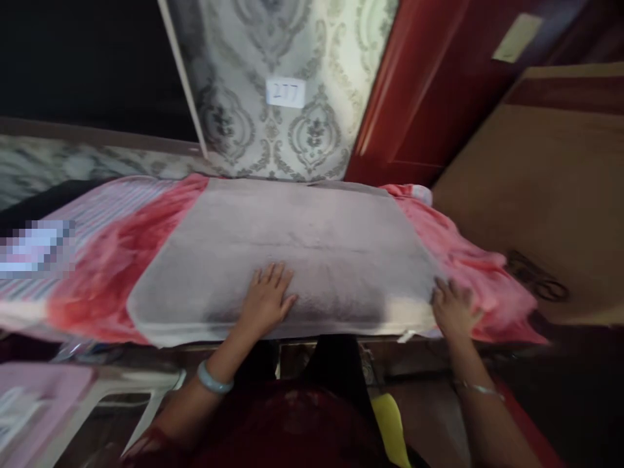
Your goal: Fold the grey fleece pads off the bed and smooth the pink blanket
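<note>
A folded grey towel (312, 240) lies spread on a pink and red blanket (112, 260) that covers a table. My left hand (267, 300) rests flat on the towel's near edge, fingers stretched out and open. At the towel's near right corner my right hand (452, 307) has its fingers curled over the cloth, holding that corner. A pale bangle sits on my left wrist and a thin bracelet on my right.
Patterned wallpaper with a small numbered label (285, 92) stands behind the table. A red-brown door (429, 97) is at the back right, beside a brown cardboard surface (546, 195) with dark scissors (536, 276). A white plastic stool (121, 390) stands low at the left.
</note>
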{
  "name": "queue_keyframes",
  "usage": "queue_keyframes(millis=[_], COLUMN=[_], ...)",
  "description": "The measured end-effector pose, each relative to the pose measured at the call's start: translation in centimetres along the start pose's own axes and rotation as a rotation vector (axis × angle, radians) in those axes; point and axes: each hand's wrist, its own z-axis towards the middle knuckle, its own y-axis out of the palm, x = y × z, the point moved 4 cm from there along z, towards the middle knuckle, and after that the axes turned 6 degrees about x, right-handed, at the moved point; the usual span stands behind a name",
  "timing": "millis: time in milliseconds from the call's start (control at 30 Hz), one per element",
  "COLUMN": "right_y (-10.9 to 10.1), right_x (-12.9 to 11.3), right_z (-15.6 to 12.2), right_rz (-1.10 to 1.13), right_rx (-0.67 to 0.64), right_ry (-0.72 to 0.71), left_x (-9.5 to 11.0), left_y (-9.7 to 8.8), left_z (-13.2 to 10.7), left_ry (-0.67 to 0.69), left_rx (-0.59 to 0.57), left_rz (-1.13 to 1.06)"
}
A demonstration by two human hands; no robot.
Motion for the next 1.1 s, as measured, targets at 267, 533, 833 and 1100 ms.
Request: queue_keyframes(millis=[267,533,833,1100], right_y=[2.6,0.2,5.2,8.7], right_x=[-19.5,-34.7,-43.0,-43.6], right_z=[-8.3,-18.4,-14.8,-9.6], right_rz=[0.583,0.491,0.310,0.170], right_rx=[-0.288,-0.555,-0.641,-0.569], right_ry=[-0.747,-1.382,-1.488,-1.252], left_x=[-0.4,-10.5,-16.2,-16.6], left_y=[-0.8,-5.2,-6.7,-6.2], left_z=[-0.8,-5.0,-7.6,-8.2], left_ry=[0.055,-0.199,-0.489,-0.445], left_rx=[-0.082,-0.038,0.102,0.179], left_rz=[-0.044,0.089,0.208,0.130])
